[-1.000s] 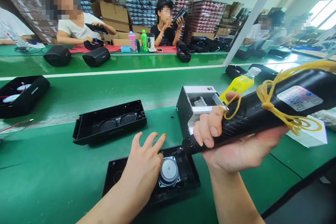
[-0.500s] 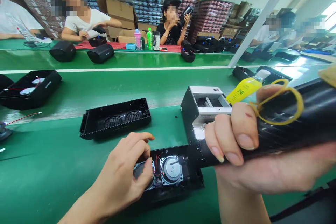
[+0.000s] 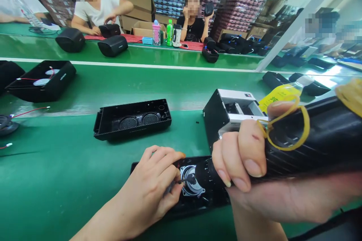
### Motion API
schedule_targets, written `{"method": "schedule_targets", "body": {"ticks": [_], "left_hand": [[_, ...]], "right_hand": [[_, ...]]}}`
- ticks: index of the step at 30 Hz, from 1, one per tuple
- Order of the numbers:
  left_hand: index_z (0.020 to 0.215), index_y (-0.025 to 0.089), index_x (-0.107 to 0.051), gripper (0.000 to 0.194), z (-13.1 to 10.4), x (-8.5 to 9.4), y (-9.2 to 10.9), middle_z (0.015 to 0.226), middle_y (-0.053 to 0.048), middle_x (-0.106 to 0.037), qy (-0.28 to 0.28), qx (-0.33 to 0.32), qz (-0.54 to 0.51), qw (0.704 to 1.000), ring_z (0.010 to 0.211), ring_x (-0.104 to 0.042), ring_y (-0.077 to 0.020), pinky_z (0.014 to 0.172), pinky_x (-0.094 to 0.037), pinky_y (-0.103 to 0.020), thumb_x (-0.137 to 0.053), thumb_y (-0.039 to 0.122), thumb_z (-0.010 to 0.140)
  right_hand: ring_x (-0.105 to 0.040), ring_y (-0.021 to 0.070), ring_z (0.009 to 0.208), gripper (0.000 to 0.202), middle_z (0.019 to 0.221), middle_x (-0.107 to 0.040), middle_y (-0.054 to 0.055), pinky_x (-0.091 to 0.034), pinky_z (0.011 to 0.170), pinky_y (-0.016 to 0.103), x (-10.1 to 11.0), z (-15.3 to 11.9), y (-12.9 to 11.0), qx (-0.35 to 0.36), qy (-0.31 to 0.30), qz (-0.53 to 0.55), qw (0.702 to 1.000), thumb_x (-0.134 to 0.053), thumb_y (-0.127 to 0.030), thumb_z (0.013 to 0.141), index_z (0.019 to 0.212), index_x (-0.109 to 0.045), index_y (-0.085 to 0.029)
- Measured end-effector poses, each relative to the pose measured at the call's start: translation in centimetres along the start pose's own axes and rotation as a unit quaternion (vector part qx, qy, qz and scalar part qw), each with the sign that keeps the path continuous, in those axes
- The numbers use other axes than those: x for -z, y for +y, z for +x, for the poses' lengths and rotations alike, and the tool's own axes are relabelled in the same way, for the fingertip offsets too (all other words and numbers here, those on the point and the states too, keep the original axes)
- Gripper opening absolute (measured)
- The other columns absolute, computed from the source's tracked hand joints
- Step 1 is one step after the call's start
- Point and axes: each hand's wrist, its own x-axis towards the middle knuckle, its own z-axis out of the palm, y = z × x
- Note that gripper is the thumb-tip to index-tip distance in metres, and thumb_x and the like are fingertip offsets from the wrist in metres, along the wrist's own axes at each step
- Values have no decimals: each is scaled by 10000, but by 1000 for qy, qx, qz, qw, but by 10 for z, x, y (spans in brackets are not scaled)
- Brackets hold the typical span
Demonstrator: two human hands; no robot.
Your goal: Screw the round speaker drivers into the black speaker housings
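My right hand (image 3: 246, 162) is wrapped round a black electric screwdriver (image 3: 319, 139) with a yellow rubber band looped on it. Its dark bit points left, over a round silver speaker driver (image 3: 196, 190). That driver sits in a black speaker housing (image 3: 216, 197) lying in front of me. My left hand (image 3: 149, 188) is over the left part of this housing, thumb and fingers pinched at the tip of the bit. Whatever small piece lies between the fingertips is too hidden to name. The left hand also covers the second driver.
Beyond my hands lies an open black housing (image 3: 132, 122) with two round grilles. A black-and-silver machine (image 3: 215, 120) and a yellow drink bottle (image 3: 279, 96) stand to the right. Further left are a housing with wired drivers (image 3: 42, 83) and a loose driver (image 3: 7, 123). Co-workers sit across the bench.
My left hand has moved right, its fingers closing at the bit's tip. The screwdriver has shifted slightly left and down over the right-hand driver. The view has tilted a little.
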Motion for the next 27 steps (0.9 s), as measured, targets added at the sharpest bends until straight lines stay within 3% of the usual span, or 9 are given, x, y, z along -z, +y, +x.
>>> {"method": "schedule_targets", "body": {"ticks": [6, 14, 19, 23, 27], "left_hand": [[962, 219, -570, 132, -1, -1, 2, 1338, -42, -735, -15, 11, 4, 1000, 1186, -643, -230, 1026, -447, -442, -589, 133, 1061], [957, 215, -574, 136, -1, -1, 1, 1323, -46, -742, -26, 2, 7, 1000, 1189, -640, -235, 1028, -439, -451, -573, 136, 1068], [974, 215, -607, 132, -2, 0, 0, 1359, -41, -736, -47, 14, -1, 999, 1214, -634, -242, 1058, -426, -476, -559, 139, 1071], [983, 220, -622, 125, -2, 2, 0, 1415, -33, -722, -61, 22, -9, 998, 1238, -622, -249, 1078, -413, -494, -566, 154, 1073], [1004, 230, -640, 122, -2, 3, 1, 1435, -18, -714, -72, 29, -17, 997, 1249, -611, -256, 1068, -410, -504, -566, 165, 1074]], "right_hand": [[-534, 117, 382, 546, 640, -638, -54, -489, 373, 245, 7, -2, 3, 7, -45, 0, 999, -608, -759, 1041, 1195, -764, -260], [-485, 123, 378, 482, 634, -648, -41, -427, 355, 228, 5, 0, 8, -21, -55, 21, 998, -686, -724, 1017, 1150, -771, -269], [-500, 134, 393, 518, 637, -649, -28, -454, 366, 237, 7, -4, 8, -33, -70, 21, 997, -666, -748, 1012, 1160, -788, -268], [-542, 151, 428, 586, 648, -656, -8, -491, 405, 252, 10, -8, 8, -38, -100, 19, 994, -549, -785, 1050, 1210, -792, -276], [-593, 165, 457, 601, 656, -669, -10, -517, 432, 253, 15, -10, 9, -59, -120, 18, 991, -581, -808, 1022, 1234, -781, -283]]}}
